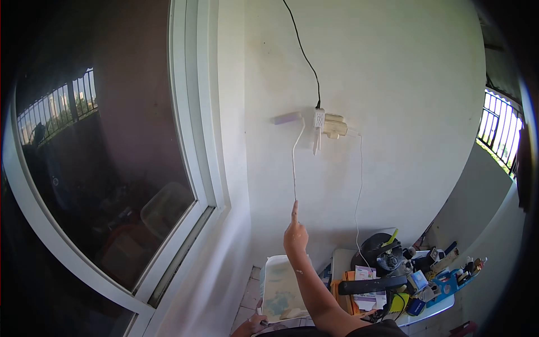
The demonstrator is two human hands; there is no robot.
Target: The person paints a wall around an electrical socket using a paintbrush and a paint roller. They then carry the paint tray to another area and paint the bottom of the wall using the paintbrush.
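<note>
I see the white wall (410,157) ahead, sliding window (106,185) on the left. Cluttered bench (341,259) lower right. White paint tub (279,259) low, left of the bench, pale paint inside. Paint roller (287,118) raised in front of the wall, sleeve blurred; can't tell if it touches. My right grip (296,238) is closed on the roller's handle end, index finger pointing up along it. My left grip (250,326) clasps the tub's near left corner. Plug adapter (319,119) just right of the roller.
</note>
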